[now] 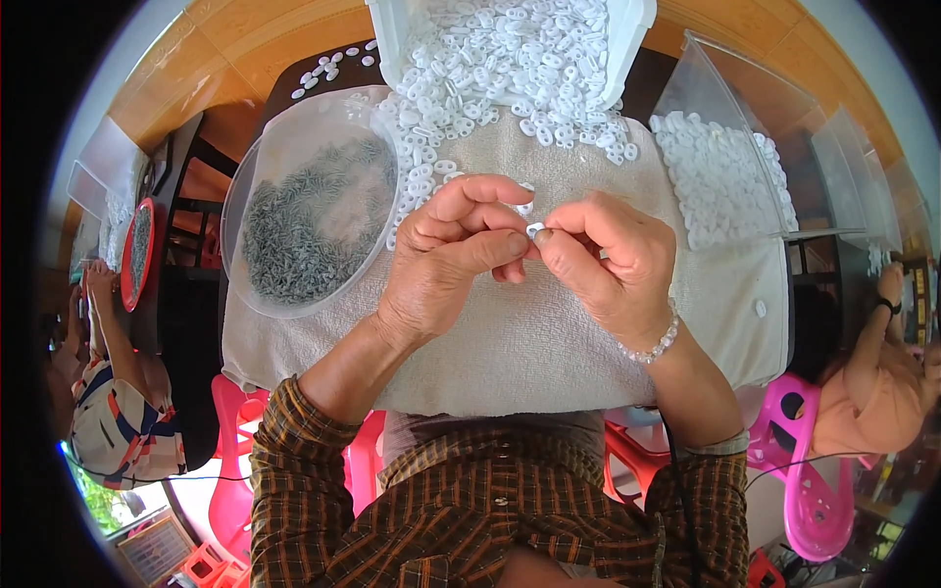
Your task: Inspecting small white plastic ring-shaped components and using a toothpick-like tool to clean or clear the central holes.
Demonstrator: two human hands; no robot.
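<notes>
My right hand (618, 265), with a beaded bracelet on its wrist, pinches a small white plastic piece (535, 228) between thumb and forefinger. Close against it, the thumb and fingers of my left hand (446, 255) are pressed together; what they hold, if anything, is hidden. Another white piece (525, 199) shows just beyond the fingertips. Left of my left hand stands a round clear tub (232, 235) with many small dark grey pieces (294, 240), too small to name. Loose white oval pieces with holes (500, 69) spill toward my hands from a tipped white bin (392, 44).
A beige towel (490, 363) covers the dark table. At the right, a clear box (750, 88) lies with similar white pieces (716, 176) in it. People sit at both sides, one near a red tray (140, 255). A pink chair (814, 490) stands at the right.
</notes>
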